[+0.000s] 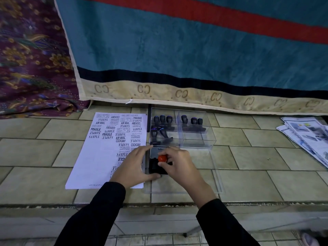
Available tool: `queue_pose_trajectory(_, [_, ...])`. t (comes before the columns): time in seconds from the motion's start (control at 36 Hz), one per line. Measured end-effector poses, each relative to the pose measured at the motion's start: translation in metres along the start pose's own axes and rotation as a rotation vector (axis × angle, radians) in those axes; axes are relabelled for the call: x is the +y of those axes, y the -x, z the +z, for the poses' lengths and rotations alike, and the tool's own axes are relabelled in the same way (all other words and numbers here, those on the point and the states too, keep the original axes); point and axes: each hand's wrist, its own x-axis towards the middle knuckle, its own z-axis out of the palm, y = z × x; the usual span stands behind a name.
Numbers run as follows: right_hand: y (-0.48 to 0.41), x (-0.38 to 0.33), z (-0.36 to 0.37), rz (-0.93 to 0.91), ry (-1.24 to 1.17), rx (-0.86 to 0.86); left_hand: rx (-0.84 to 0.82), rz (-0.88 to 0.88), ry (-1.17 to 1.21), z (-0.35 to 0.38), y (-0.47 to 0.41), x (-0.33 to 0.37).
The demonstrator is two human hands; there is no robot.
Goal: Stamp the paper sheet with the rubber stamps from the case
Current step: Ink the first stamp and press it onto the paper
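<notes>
Eight black stamps (169, 121) stood in one case (211, 139). The right hand (179, 164) pinched one red-knobbed stamp (162, 158); the left hand (131, 166) lay spread over the right edge of the sheet (99, 157).

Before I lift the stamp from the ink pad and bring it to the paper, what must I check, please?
1. Grip: the right hand pinches the red-knobbed stamp at its knob. Ok.
2. Stamp on pad: its base sits on the dark ink pad. Ok.
3. Stamp face inked: hidden underneath. Cannot tell.
4. Pad braced: the left hand touches the pad's left side. Ok.
5. Blank space: the paper sheet is unprinted in its near left part. Ok.
6. Clear path: the left hand covers the sheet's near right edge. Not ok.
</notes>
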Motion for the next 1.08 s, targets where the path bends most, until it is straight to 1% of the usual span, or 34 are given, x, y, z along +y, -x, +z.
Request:
queue_pose_trajectory(0.22, [-0.007, -0.001, 0.000, 0.057, -0.034, -0.030, 0.000, 0.004, -0.018, 0.001, -0.001, 0.000])
queue_pose_trajectory(0.33, [-0.006, -0.001, -0.002, 0.069, -0.031, -0.070, -0.005, -0.011, 0.033, -0.001, 0.000, 0.002])
queue_pose_trajectory(0.39, [-0.010, -0.001, -0.004, 0.100, -0.056, -0.071, 0.013, -0.017, 0.095, -0.001, 0.001, 0.002])
queue_pose_trajectory(0.44, [-0.011, -0.001, -0.005, 0.124, -0.067, -0.077, 0.028, -0.049, 0.253, -0.004, 0.002, 0.002])
queue_pose_trajectory(0.5, [-0.009, -0.001, -0.004, 0.135, -0.070, -0.088, 0.072, -0.109, 0.467, -0.010, 0.000, 0.004])
queue_pose_trajectory(0.58, [-0.005, 0.000, -0.003, 0.139, -0.092, -0.075, 0.188, -0.225, 0.783, -0.021, -0.010, 0.002])
queue_pose_trajectory(0.67, [-0.004, 0.000, -0.002, 0.150, -0.116, -0.058, 0.288, -0.298, 1.072, -0.037, -0.014, -0.005])
queue_pose_trajectory(0.72, [-0.003, 0.001, -0.001, 0.152, -0.130, -0.047, 0.402, -0.317, 1.212, -0.051, -0.011, -0.012])
queue_pose_trajectory(0.75, [-0.002, 0.001, 0.000, 0.151, -0.130, -0.042, 0.476, -0.311, 1.244, -0.060, -0.009, -0.018])
queue_pose_trajectory(0.78, [0.000, 0.001, 0.001, 0.146, -0.123, -0.038, 0.549, -0.297, 1.233, -0.069, -0.006, -0.023])
queue_pose_trajectory(0.81, [0.002, 0.001, 0.001, 0.135, -0.109, -0.036, 0.621, -0.283, 1.156, -0.078, -0.003, -0.030])
queue_pose_trajectory(0.86, [0.004, 0.002, 0.002, 0.106, -0.074, -0.032, 0.736, -0.276, 0.850, -0.094, 0.007, -0.044])
queue_pose_trajectory(0.89, [0.005, 0.002, 0.002, 0.094, -0.059, -0.033, 0.761, -0.293, 0.693, -0.101, 0.013, -0.054])
queue_pose_trajectory(0.94, [0.005, 0.002, 0.001, 0.070, -0.035, -0.044, 0.719, -0.333, 0.438, -0.111, 0.025, -0.074])
queue_pose_trajectory(1.03, [0.001, -0.001, -0.001, 0.033, -0.014, -0.063, 0.579, -0.368, -0.015, -0.123, 0.037, -0.101])
queue_pose_trajectory(1.08, [-0.008, -0.008, -0.001, 0.016, -0.051, -0.042, 0.489, -0.353, -0.211, -0.123, 0.038, -0.110])
